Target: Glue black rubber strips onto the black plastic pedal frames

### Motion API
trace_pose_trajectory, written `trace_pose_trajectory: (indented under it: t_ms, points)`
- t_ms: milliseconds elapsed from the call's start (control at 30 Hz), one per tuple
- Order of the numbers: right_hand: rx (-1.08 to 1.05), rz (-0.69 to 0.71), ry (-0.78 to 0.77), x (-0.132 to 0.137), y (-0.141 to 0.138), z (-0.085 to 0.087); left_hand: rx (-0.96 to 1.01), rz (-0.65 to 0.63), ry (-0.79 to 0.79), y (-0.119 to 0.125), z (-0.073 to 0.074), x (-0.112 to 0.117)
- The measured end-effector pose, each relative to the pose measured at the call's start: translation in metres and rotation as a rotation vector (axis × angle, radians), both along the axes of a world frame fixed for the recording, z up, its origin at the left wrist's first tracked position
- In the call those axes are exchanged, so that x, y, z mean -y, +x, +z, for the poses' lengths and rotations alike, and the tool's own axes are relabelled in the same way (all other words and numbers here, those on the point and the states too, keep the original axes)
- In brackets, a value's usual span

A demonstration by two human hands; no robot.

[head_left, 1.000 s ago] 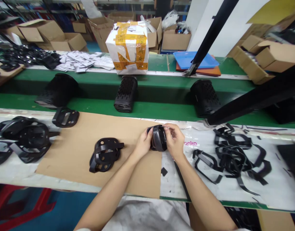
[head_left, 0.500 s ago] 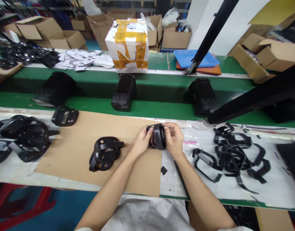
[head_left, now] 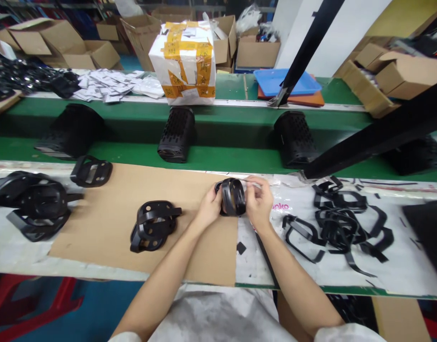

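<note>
Both my hands hold one black plastic frame part (head_left: pixel 232 196) above the edge of a brown cardboard sheet (head_left: pixel 111 223). My left hand (head_left: pixel 208 210) grips its left side with curled fingers. My right hand (head_left: pixel 258 202) pinches its right side and top. Another black frame with round holes (head_left: pixel 152 225) lies on the cardboard to the left. A heap of thin black strap frames (head_left: pixel 337 225) lies on the white table cover (head_left: pixel 400 266) to the right.
More black frames (head_left: pixel 33 204) are piled at the left, one (head_left: pixel 91 171) at the cardboard's corner. Black perforated housings (head_left: pixel 177 134) sit on the green conveyor (head_left: pixel 221 159). Behind stand a taped white box (head_left: pixel 184 59), cardboard cartons and a blue tray (head_left: pixel 287 81). Black bars (head_left: pixel 375 135) cross at the right.
My hands have turned the black frame part slightly between them and shifted a little up and left in view; the camera has tipped slightly. Nothing else moved.
</note>
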State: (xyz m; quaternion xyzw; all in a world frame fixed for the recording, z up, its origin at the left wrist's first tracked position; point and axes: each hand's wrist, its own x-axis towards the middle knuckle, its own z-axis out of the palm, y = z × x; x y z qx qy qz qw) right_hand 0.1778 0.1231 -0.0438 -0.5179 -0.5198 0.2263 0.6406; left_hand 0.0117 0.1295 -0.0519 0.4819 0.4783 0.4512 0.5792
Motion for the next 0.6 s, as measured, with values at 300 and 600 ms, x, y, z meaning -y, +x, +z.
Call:
trace_pose_trajectory:
  t_ms: [300,600]
  points:
    - [0.014,0.018,0.02,0.0,0.005,0.007,0.219,-0.045,-0.164,-0.007,0.008,0.001]
    - [0.347,0.096,0.116,0.004,0.006,0.02,0.201,0.04,-0.105,0.0,0.008,0.003]
